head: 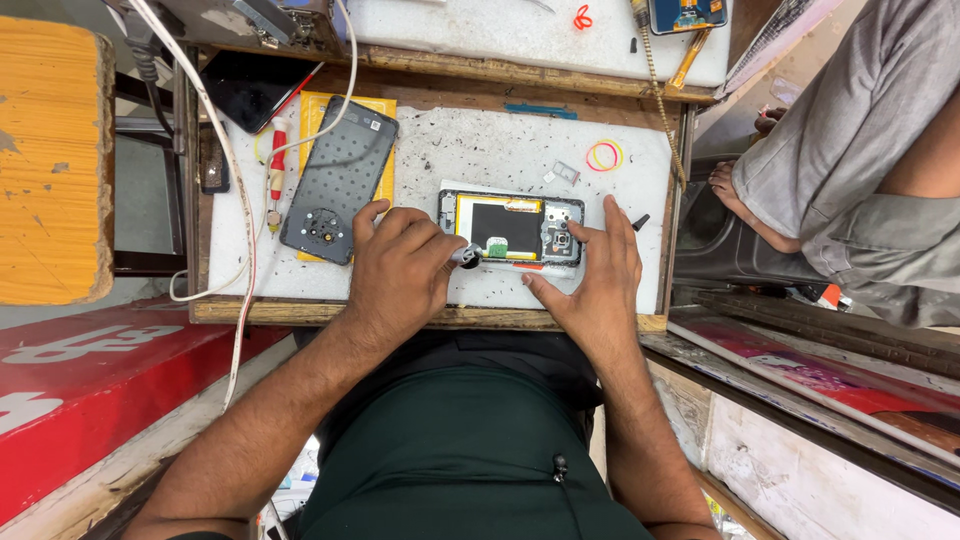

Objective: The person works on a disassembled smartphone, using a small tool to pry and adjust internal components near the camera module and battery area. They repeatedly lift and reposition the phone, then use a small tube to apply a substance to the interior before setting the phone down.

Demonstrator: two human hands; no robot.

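An opened black smartphone with yellow-edged battery (511,228) lies near the white desk mat's (450,150) front edge, between both hands. The left hand (398,268) grips a small dark tool (467,257) against its left end; the right hand (597,272), fingers spread, steadies its right end.

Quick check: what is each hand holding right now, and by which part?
The left hand grips a small dark tool by its handle, tip at the opened phone. The right hand holds nothing; its fingers steady the phone's right end.

- Matt white work mat (470,160), speckled with dark flecks
- Worn, rough wooden tray edge (300,312)
- Dark grey plastic phone back cover (340,180), matt
- Glossy black battery (508,226) in opened phone
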